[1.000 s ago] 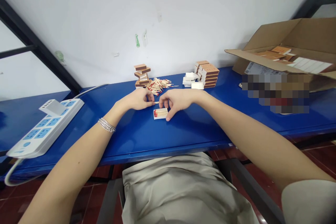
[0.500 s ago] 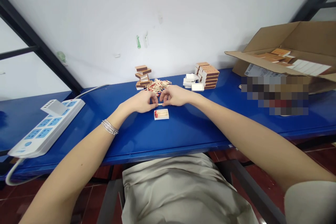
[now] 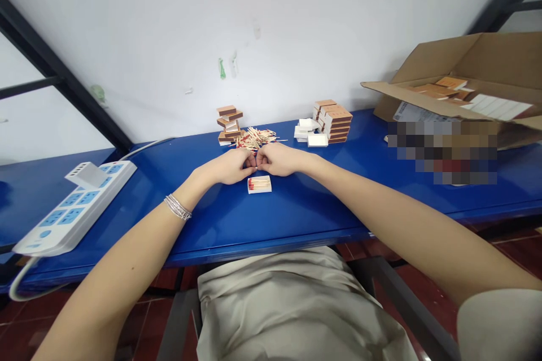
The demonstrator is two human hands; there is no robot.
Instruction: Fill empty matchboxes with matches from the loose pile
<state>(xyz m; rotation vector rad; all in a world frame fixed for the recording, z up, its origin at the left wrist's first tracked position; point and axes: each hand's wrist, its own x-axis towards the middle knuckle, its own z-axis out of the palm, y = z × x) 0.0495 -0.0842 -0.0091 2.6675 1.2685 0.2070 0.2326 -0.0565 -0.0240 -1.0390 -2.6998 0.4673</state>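
Matchbox tray [image 3: 259, 185] near left hand [image 3: 235, 166], right hand [image 3: 278, 159]; fingers curled, hold unclear. Stacked boxes [image 3: 337, 113], carton label [image 3: 417, 113]: print unreadable.

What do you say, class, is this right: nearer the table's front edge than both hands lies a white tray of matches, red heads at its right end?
Not quite: in the head view, the red heads of the matches are at the left end of the white tray, not the right. The rest stands.

Match tray [image 3: 261, 191] before match pile [image 3: 259, 138], which prob. abuts L boxes [image 3: 228, 123].
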